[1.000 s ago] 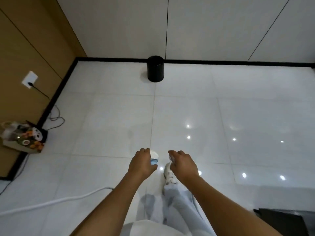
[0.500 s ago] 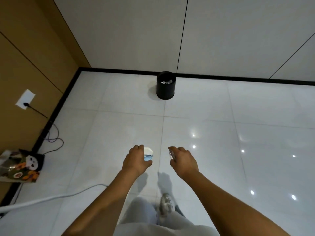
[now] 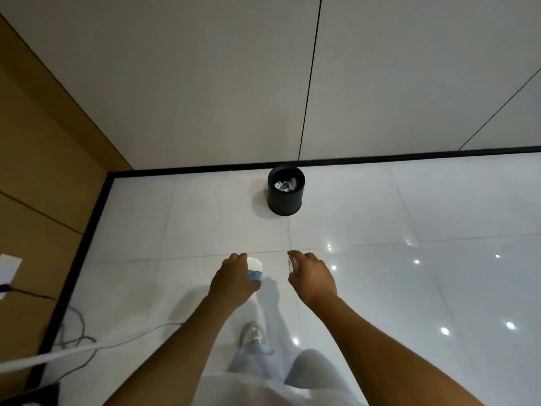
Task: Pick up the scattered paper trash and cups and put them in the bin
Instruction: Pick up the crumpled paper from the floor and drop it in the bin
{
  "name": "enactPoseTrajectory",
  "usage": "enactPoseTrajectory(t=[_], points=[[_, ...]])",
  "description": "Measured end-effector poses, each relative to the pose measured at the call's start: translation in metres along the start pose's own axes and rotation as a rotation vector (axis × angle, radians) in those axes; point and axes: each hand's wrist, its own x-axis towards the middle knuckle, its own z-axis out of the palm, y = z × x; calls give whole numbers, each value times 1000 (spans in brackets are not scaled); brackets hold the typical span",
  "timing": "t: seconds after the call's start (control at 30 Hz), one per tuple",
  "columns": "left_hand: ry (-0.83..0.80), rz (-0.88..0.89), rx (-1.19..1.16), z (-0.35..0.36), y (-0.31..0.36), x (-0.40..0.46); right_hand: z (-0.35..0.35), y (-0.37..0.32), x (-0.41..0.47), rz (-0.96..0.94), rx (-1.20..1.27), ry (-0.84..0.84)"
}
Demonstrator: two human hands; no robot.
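Two hands reach over the tiled floor [image 3: 439, 218]; the left hand [image 3: 234, 281] curls round a white-and-blue cup [image 3: 255, 268], mostly hidden by fingers; the right hand [image 3: 311, 276] pinches something small and blurred, unidentifiable; the black bin [image 3: 285, 197], holding crumpled paper [image 3: 285, 184], stands far ahead by the wall.

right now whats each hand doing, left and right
Left hand: fingers curled round a white and blue paper cup.
Right hand: pinching a small whitish scrap; what it is cannot be told.
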Motion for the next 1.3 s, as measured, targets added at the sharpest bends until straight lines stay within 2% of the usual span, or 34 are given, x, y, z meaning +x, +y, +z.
enactPoseTrajectory(t=[0.17, 0.37, 0.6, 0.8, 1.03, 1.3], points=[[-56, 10, -31, -50, -14, 78, -12, -39, 68, 43, 21, 21], [-109, 40, 9, -83, -9, 184, -32, -48, 166, 88, 42, 30], [-81, 92, 62, -125, 38, 363, -77, -47, 332, 105, 72, 89], [-172, 72, 105, -141, 82, 479, -119, -31, 442, 169, 81, 44], [-192, -37, 107, -125, 97, 583, -119, -2, 536, 265, 135, 53], [-245, -114, 66, -51, 58, 694, -41, 37, 646, 358, 250, 81]])
